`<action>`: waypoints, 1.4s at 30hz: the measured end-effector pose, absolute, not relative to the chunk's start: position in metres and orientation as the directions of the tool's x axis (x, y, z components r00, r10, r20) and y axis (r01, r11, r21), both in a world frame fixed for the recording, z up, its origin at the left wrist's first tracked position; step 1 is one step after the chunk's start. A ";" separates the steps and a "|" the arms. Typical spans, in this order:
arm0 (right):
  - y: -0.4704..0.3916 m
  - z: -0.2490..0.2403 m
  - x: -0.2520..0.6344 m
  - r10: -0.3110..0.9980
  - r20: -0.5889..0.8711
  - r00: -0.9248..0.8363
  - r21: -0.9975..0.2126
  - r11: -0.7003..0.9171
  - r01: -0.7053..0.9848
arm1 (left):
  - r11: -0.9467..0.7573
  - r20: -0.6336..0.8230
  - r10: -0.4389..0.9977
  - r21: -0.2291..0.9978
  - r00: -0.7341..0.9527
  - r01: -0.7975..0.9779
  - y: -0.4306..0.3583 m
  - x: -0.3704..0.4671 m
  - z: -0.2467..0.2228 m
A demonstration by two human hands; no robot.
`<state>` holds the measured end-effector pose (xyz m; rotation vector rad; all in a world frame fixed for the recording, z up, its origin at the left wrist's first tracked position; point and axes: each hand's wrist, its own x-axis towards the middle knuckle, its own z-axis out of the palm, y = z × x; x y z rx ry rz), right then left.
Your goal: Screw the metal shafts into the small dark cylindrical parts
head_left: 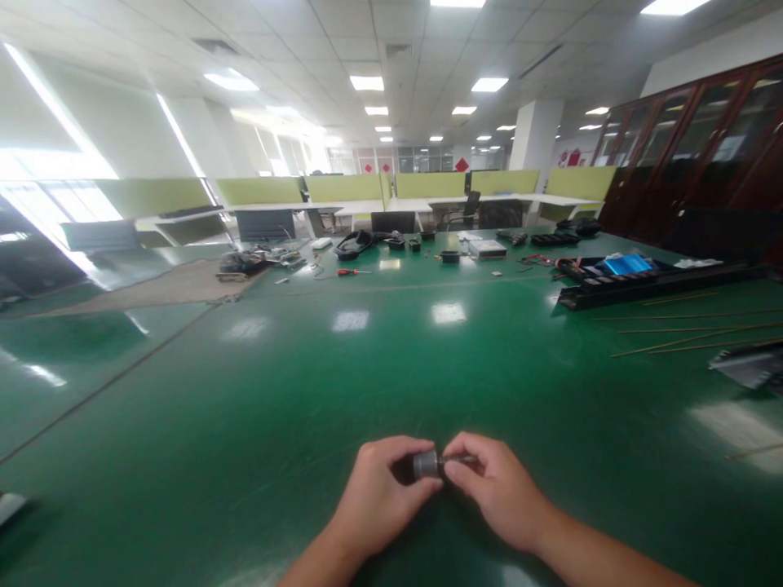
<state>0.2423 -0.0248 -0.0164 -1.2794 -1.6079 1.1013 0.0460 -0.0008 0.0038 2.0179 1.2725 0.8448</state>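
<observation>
Near the front edge of the view, my left hand point(385, 489) curls its thumb and fingers around a small grey metal cylinder point(426, 465), which lies on its side and resembles a small motor. From the cylinder's right end a thin dark rod point(460, 460) runs into my right hand point(493, 485), pinched between thumb and forefinger. Whether the rod belongs to the cylinder or is a separate piece I cannot tell. Both hands are low over the green tabletop point(342, 383), close together, and partly hide what they hold.
Across the far side lie a red-handled screwdriver point(347, 271), a black headset-like item point(355, 244) and several small black boxes point(450, 256). At right are a long black channel point(642, 287), thin rods point(679, 330) and a blue-topped item point(627, 263). A brown sheet point(165, 285) covers the far left.
</observation>
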 end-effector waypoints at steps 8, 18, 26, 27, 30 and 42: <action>-0.024 -0.019 0.244 0.981 0.052 -0.185 -0.947 0.107 0.302 | -0.348 0.191 0.926 0.765 0.325 0.541 -0.001 0.046 0.006; -0.027 -0.020 0.243 0.985 0.042 -0.170 -0.948 0.093 0.304 | -0.383 0.210 0.909 0.764 0.361 0.519 -0.002 0.045 0.002; -0.025 -0.020 0.244 0.985 0.058 -0.166 -0.957 0.102 0.273 | -0.393 0.224 0.905 0.764 0.361 0.511 0.000 0.046 0.003; -0.025 -0.020 0.244 0.984 0.060 -0.166 -0.957 0.104 0.272 | -0.395 0.228 0.905 0.763 0.358 0.512 0.000 0.046 0.004; -0.025 -0.020 0.245 0.984 0.065 -0.164 -0.956 0.109 0.272 | -0.393 0.230 0.907 0.763 0.353 0.514 0.000 0.046 0.004; -0.027 -0.019 0.245 0.986 0.045 -0.158 -0.962 0.085 0.259 | -0.393 0.234 0.907 0.768 0.350 0.505 0.000 0.045 0.003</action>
